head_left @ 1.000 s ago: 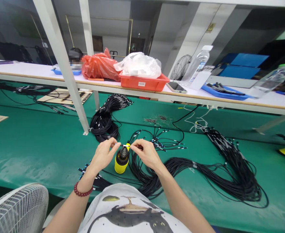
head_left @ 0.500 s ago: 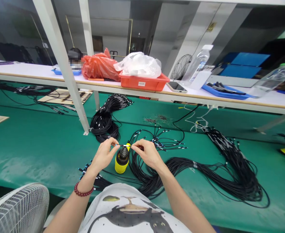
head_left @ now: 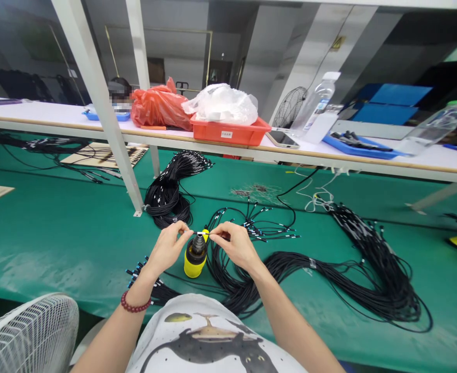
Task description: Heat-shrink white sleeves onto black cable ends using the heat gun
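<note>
My left hand (head_left: 170, 245) and my right hand (head_left: 234, 243) pinch the two ends of a short stretch of thin black cable (head_left: 200, 233) with a white sleeve on it. They hold it level over the nozzle of a yellow and black heat gun (head_left: 195, 259), which stands upright on the green bench mat. Fingertips of both hands are closed on the cable. Beneath my right forearm runs a thick bundle of black cables (head_left: 283, 264). Cable ends with white and blue marks (head_left: 259, 223) fan out beyond my right hand.
A coiled cable bundle (head_left: 170, 202) lies by the shelf post (head_left: 108, 124). The shelf (head_left: 166, 135) bears a red tray (head_left: 228, 135), a phone (head_left: 283, 139), bottles and a blue tray (head_left: 360, 147). A white fan (head_left: 30, 331) stands at the lower left. Wire scraps (head_left: 257, 190) lie further back.
Almost nothing differs. Both hands keep the cable over the heat gun's nozzle, with only a very slight shift of the fingers and the view.
</note>
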Demonstrator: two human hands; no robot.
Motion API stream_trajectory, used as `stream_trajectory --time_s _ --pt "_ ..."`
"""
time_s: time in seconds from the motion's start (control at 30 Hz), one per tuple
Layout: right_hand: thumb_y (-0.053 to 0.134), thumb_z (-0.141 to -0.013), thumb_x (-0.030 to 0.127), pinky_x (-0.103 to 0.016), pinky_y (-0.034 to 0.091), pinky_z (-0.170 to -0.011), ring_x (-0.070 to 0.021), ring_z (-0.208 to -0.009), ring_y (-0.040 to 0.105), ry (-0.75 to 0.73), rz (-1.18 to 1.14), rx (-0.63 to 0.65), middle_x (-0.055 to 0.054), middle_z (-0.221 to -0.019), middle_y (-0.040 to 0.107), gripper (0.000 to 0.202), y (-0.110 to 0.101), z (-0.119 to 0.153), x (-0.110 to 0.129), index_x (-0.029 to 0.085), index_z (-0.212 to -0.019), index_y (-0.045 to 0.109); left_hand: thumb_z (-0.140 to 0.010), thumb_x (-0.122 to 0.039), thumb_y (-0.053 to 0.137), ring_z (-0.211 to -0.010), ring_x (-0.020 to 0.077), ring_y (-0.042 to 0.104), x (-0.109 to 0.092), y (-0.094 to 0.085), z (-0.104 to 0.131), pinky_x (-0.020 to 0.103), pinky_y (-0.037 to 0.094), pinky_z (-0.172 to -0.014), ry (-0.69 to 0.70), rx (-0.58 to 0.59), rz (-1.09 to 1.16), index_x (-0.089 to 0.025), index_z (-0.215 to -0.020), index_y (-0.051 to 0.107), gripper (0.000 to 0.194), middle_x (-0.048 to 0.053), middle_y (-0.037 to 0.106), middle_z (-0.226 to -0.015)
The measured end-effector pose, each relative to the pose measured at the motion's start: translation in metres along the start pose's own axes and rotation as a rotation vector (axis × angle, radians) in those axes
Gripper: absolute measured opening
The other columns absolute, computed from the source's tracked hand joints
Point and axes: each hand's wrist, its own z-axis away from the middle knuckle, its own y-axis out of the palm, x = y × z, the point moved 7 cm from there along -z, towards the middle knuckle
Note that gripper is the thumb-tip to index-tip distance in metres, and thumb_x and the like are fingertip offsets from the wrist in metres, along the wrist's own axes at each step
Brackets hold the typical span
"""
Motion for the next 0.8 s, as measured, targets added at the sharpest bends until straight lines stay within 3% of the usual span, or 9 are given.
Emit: stream_trajectory --time_s 0.17,0.43,0.7,0.8 --pt "0.058 -0.086 0.023 -0.026 0.04 -0.062 -0.0153 -0.068 0.059 -0.031 0.093 0.059 -0.003 -0.073 0.069 0.017 0.0016 0.0016 0.0006 0.019 -0.076 0.072 -0.089 -0.042 0.046 -0.066 0.0139 0.052 0.0013 -0.0019 0.0001 0.025 0.037 -0.062 -0.009 -0.02 0.03 -0.02 -0.083 0.057 0.025 -0.001 0.061 -0.077" --pt "0.061 -0.085 0.021 -0.025 0.041 -0.063 -0.0141 -0.066 0.058 -0.026 0.044 0.023 -0.002 -0.072 0.068 0.015 0.0031 0.0009 0.0024 0.019 -0.074 0.071 -0.094 -0.048 0.032 -0.056 0.0146 0.05 -0.0024 -0.0023 0.0009 0.027 0.032 -0.06 -0.053 0.062 -0.129 -0.02 -0.06 0.051 0.048 -0.002 0.054 -0.055" --pt "0.066 -0.077 0.016 -0.024 0.044 -0.062 -0.0136 -0.064 0.059 -0.01 -0.056 -0.047 -0.001 -0.071 0.066 0.006 0.0047 -0.0013 -0.0038 0.019 -0.073 0.07 -0.087 -0.046 0.047 -0.073 0.0155 0.053 0.0059 -0.0037 -0.0014 0.026 0.038 -0.067 -0.018 -0.032 0.057 -0.02 -0.081 0.056 0.028 0.0 0.061 -0.079" --pt "0.065 -0.078 0.018 -0.024 0.043 -0.06 -0.0134 -0.062 0.057 -0.005 -0.03 -0.027 -0.001 -0.07 0.066 0.008 0.0043 -0.0007 -0.003 0.019 -0.072 0.07 -0.088 -0.047 0.046 -0.07 0.0151 0.052 0.003 -0.0046 -0.0022 0.026 0.038 -0.065 -0.01 -0.03 0.043 -0.02 -0.078 0.055 0.03 0.0 0.06 -0.076"
